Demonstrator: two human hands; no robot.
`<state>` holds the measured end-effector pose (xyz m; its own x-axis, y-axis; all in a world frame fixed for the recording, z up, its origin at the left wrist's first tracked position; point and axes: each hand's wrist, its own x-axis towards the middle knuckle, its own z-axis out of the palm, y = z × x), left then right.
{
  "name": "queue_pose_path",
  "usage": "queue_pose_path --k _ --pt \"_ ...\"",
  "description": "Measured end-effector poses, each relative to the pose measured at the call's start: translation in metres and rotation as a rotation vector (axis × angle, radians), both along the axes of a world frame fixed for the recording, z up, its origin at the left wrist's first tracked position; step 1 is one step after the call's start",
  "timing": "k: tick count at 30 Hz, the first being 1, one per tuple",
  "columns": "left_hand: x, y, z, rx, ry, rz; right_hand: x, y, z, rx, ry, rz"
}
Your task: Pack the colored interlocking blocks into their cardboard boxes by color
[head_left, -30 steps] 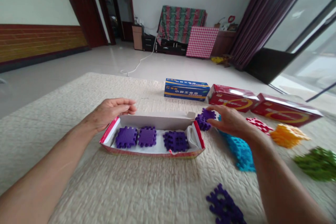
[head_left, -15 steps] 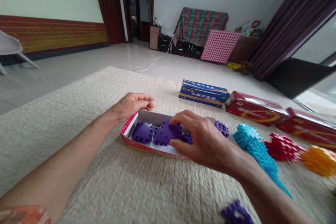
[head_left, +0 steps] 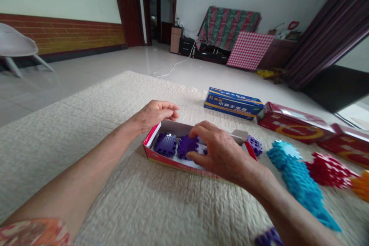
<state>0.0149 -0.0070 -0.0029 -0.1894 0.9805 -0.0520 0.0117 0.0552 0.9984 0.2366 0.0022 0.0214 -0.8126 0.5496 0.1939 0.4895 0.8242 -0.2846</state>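
Note:
An open red-and-white cardboard box (head_left: 178, 164) lies on the quilted mat, with purple interlocking plastic blocks inside. One purple block (head_left: 165, 145) sits at its left end, and another purple block (head_left: 188, 147) lies to the right of it. My right hand (head_left: 220, 148) reaches into the box, thumb and fingers apart at the right edge of that second block; it covers much of the box's right half. My left hand (head_left: 160, 115) is at the box's far left corner, its fingers curled together with nothing seen in them.
Loose purple pieces lie beyond the box's right end (head_left: 255, 146) and near my right forearm (head_left: 269, 237). Rightward are stacks of blue (head_left: 302, 180), red (head_left: 331, 170) and orange (head_left: 361, 185) pieces. A blue box (head_left: 233, 104) and two red boxes (head_left: 295, 123) stand behind.
The view has shifted, so everything sits farther right. The purple block under my right hand now lies lower in the box, beside the left one, and my right fingers have loosened around it.

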Motion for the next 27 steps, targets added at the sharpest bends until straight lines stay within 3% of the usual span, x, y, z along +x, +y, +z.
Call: queue_pose_path --k 4,8,12,15,22,27 --pt "0.002 -0.001 0.003 -0.028 0.003 0.022 0.018 0.003 0.012 0.071 0.145 -0.025" --pt "0.002 -0.001 0.003 -0.036 0.004 0.022 0.066 0.019 0.024 0.191 0.272 -0.17" --pt "0.001 -0.002 0.002 -0.015 0.051 0.023 0.124 0.047 0.018 0.217 0.297 -0.422" --pt "0.0 -0.002 0.002 -0.025 0.076 0.036 0.15 0.065 0.007 0.18 0.168 -0.525" --pt "-0.003 -0.002 -0.001 -0.073 0.11 0.039 0.147 0.08 -0.018 0.004 -0.265 -0.511" --pt "-0.005 -0.001 -0.002 -0.048 0.147 0.032 0.144 0.083 -0.025 -0.029 -0.341 -0.524"
